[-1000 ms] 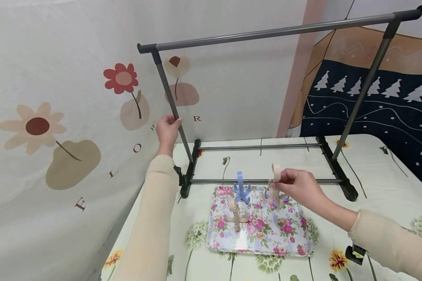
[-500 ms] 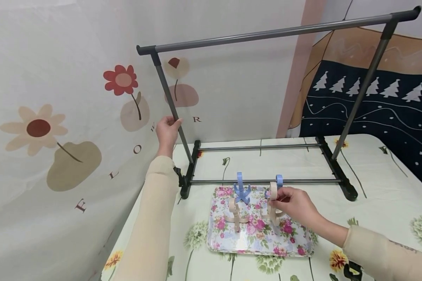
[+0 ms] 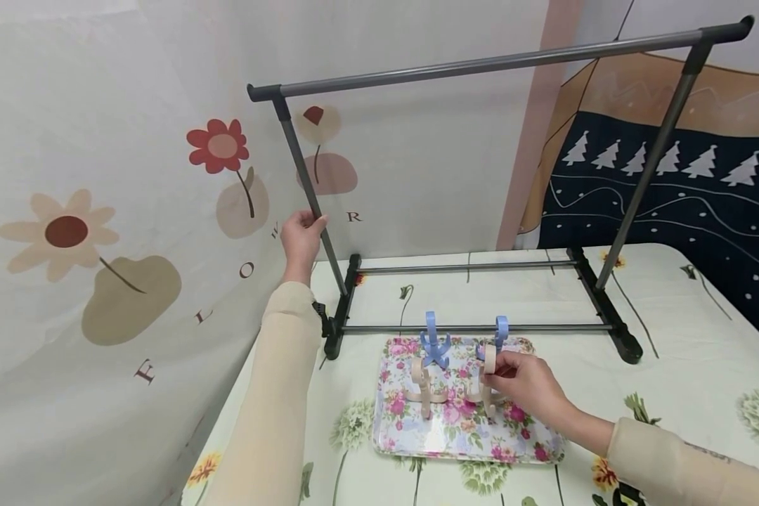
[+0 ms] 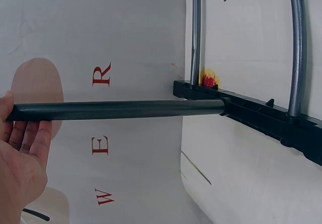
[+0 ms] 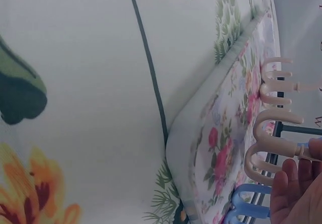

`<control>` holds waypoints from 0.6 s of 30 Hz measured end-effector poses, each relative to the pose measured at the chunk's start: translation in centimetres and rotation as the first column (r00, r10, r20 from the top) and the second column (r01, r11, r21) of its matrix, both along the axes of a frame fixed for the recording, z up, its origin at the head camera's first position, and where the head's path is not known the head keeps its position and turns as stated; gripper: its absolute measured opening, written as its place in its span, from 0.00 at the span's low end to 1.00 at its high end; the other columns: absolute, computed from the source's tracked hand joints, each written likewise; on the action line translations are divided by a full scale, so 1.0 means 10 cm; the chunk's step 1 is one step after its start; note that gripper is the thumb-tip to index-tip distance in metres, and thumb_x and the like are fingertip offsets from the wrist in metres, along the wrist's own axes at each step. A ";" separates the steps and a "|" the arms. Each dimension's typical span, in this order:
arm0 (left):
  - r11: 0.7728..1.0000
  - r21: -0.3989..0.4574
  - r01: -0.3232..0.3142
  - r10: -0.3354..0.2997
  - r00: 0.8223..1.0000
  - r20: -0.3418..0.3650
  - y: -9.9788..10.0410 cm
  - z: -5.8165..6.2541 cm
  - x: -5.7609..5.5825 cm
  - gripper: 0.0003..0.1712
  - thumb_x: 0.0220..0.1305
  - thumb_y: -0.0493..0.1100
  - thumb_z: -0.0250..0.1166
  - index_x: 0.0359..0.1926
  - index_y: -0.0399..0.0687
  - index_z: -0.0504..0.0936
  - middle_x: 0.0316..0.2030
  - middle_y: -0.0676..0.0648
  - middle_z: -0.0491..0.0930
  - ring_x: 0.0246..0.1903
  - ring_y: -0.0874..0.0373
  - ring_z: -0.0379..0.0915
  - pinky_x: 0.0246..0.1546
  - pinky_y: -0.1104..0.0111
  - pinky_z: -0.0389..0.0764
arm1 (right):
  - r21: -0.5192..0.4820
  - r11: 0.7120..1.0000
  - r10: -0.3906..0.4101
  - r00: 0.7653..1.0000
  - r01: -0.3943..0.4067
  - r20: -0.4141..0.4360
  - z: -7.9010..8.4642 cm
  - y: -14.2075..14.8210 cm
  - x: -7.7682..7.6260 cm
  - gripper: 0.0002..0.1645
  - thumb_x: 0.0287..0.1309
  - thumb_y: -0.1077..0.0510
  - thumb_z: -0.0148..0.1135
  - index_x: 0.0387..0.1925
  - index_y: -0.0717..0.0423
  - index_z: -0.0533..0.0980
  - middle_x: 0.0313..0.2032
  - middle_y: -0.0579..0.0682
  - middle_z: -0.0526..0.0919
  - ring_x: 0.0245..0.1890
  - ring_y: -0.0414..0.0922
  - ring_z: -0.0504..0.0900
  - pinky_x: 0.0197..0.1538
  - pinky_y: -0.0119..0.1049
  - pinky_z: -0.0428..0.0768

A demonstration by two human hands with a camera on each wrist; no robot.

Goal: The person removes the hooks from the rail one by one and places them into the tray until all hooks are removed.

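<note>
My left hand (image 3: 301, 242) grips the left upright pole (image 4: 126, 109) of a grey metal garment rack, thumb on one side and fingers round the other. With my right hand (image 3: 530, 385) I pinch the stem of a beige multi-prong hook (image 5: 276, 144). Its prongs sit low at the floral tray (image 3: 443, 437); whether they touch it I cannot tell. A second beige hook (image 3: 424, 388) stands to its left on the tray. Behind them are two blue hooks, one at left (image 3: 435, 346) and one at right (image 3: 502, 329), the latter partly hidden by the held hook and my hand.
The rack's top bar (image 3: 481, 67) spans high above the table. Its two lower rails, including the front rail (image 3: 556, 327), run behind the tray between black feet (image 3: 607, 309). A flower-printed cloth (image 3: 689, 337) covers the table. A printed curtain (image 3: 133, 84) hangs at the left.
My right hand has lowered the beige hook and brought it nearer and slightly left over the tray, uncovering the right blue hook behind. My left hand has stayed on the pole.
</note>
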State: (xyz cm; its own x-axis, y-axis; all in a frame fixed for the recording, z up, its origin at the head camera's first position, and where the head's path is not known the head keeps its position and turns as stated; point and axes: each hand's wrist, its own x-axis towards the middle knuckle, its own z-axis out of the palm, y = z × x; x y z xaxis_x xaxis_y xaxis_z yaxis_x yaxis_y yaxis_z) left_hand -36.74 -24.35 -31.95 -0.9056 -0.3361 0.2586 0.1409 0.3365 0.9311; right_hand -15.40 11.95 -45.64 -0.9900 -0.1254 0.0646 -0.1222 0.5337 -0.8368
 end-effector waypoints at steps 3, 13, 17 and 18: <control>1.000 0.000 0.004 -0.004 1.000 0.004 0.00 0.00 0.00 0.15 0.69 0.47 0.65 0.49 0.42 0.78 0.47 0.45 0.80 0.49 0.53 0.74 0.57 0.58 0.71 | 0.012 1.000 -0.006 1.000 0.006 -0.004 -0.03 -0.01 -0.02 0.03 0.57 0.60 0.71 0.32 0.52 0.82 0.29 0.42 0.84 0.29 0.40 0.81 0.28 0.33 0.76; 1.000 0.002 0.002 -0.002 1.000 0.002 0.00 0.00 -0.01 0.15 0.68 0.47 0.65 0.49 0.42 0.78 0.46 0.45 0.80 0.49 0.52 0.74 0.56 0.58 0.71 | 0.013 1.000 -0.005 1.000 0.005 -0.009 -0.06 -0.01 -0.01 0.07 0.58 0.57 0.72 0.35 0.53 0.82 0.29 0.43 0.84 0.30 0.39 0.81 0.30 0.33 0.78; 1.000 -0.002 0.001 -0.001 1.000 0.003 0.00 -0.01 -0.01 0.15 0.68 0.47 0.65 0.49 0.42 0.78 0.46 0.44 0.80 0.49 0.52 0.74 0.56 0.58 0.72 | 0.033 0.999 0.002 1.000 -0.002 -0.006 -0.06 0.00 -0.01 0.07 0.58 0.56 0.71 0.37 0.52 0.82 0.31 0.42 0.84 0.33 0.40 0.81 0.31 0.33 0.78; 1.000 -0.003 0.002 -0.002 1.000 0.003 -0.01 -0.01 -0.01 0.15 0.68 0.47 0.65 0.49 0.42 0.78 0.46 0.44 0.80 0.49 0.52 0.74 0.56 0.58 0.72 | 0.042 0.999 0.003 1.000 -0.003 -0.007 -0.05 0.00 -0.01 0.08 0.58 0.56 0.72 0.38 0.52 0.82 0.32 0.42 0.84 0.34 0.40 0.81 0.32 0.34 0.78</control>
